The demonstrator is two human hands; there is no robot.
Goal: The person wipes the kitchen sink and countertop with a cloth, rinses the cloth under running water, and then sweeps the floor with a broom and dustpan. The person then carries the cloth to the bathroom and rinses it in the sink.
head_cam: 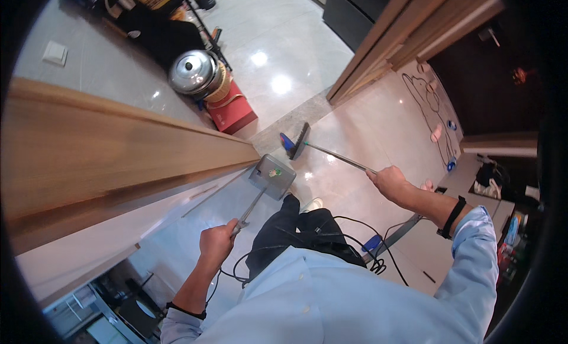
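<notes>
My left hand [217, 243] grips the handle of a long-handled grey dustpan [261, 180], whose pan lies near the foot of the wooden door frame. A small green and whitish scrap [274, 172] rests in the pan. In my right hand [390, 183] is the metal handle of a broom [338, 156]. Its dark bristled head [299, 141] touches the tiled floor by the doorway threshold, apart from the pan. Against the far side of the bristles lies a blue and dark slipper or shoe [286, 141], partly hidden by the broom head.
A wooden door frame [133, 144] runs along the left; another wooden jamb [377, 46] stands at the right. Beyond the threshold are a red box [233, 109] and a lidded steel pot [194, 72]. Black cables [355, 237] hang around my waist. Slippers and a cord [419, 104] lie right.
</notes>
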